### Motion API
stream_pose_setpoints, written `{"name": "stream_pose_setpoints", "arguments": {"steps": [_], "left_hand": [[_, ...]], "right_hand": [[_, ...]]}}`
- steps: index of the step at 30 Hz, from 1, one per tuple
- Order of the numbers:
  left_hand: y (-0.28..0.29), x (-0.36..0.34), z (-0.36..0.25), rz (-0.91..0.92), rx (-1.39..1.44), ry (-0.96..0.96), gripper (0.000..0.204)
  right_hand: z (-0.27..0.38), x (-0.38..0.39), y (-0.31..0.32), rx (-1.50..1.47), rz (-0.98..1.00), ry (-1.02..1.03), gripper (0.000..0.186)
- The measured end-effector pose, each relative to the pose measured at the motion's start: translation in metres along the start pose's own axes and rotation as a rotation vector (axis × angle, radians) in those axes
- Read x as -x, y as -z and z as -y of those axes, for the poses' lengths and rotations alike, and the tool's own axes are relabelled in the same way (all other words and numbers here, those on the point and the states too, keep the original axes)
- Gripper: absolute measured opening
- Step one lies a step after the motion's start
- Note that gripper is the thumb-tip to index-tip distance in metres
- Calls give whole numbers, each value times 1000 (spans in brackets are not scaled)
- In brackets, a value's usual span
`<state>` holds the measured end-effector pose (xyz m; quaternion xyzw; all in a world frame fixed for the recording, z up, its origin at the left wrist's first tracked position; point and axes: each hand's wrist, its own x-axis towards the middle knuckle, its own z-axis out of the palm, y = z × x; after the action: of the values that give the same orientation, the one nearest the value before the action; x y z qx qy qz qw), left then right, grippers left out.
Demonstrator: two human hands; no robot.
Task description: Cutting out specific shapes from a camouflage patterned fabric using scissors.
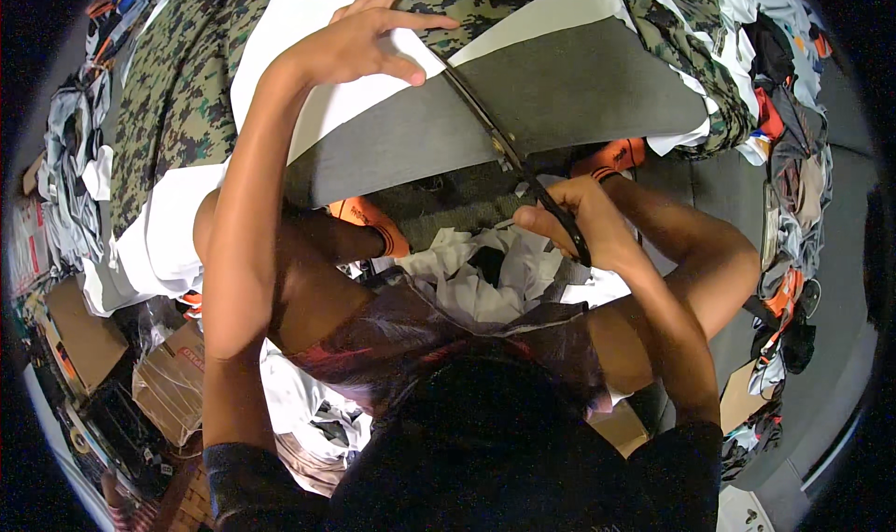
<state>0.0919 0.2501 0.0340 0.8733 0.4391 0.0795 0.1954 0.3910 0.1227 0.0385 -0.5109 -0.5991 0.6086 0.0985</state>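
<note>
My left hand (359,42), fingers spread, rests on a white sheet (275,56) lying on a dark grey board (392,140). My right hand (597,219) grips long dark scissors (485,121) by the handle. Their blades angle up and leftward across the board to the white sheet's edge beside my left fingers. A narrower white strip (537,23) runs along the board's far side. Camouflage fabric (168,84) is spread behind and around the white sheet.
Piles of cloth (784,84) line both sides. Cardboard boxes (84,336) sit at lower left. White scraps (434,271) lie between my bent legs, below the board. Orange-socked feet (369,224) show beneath it. A small part of another person (135,509) appears at bottom left.
</note>
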Motion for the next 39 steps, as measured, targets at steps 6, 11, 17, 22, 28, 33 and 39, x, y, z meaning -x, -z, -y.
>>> {"name": "stream_pose_setpoints", "arguments": {"steps": [6,11,17,22,28,33,39], "left_hand": [[-1,0,1,8,-21,4,60],[0,0,1,12,-4,-6,60],[1,0,1,16,-35,-11,61],[1,2,0,-35,158,-27,63],[6,2,9,-107,113,-54,66],[-2,2,17,-100,72,-43,67],[-7,5,23,-89,25,-31,67]], "right_hand": [[-2,1,-2,67,-13,4,48],[0,2,-2,72,7,16,45],[-17,2,-4,111,-26,139,45],[-16,10,0,9,55,165,39],[-9,2,0,39,67,163,36],[-10,-15,1,40,103,113,39],[-2,-20,22,-77,177,24,42]]}}
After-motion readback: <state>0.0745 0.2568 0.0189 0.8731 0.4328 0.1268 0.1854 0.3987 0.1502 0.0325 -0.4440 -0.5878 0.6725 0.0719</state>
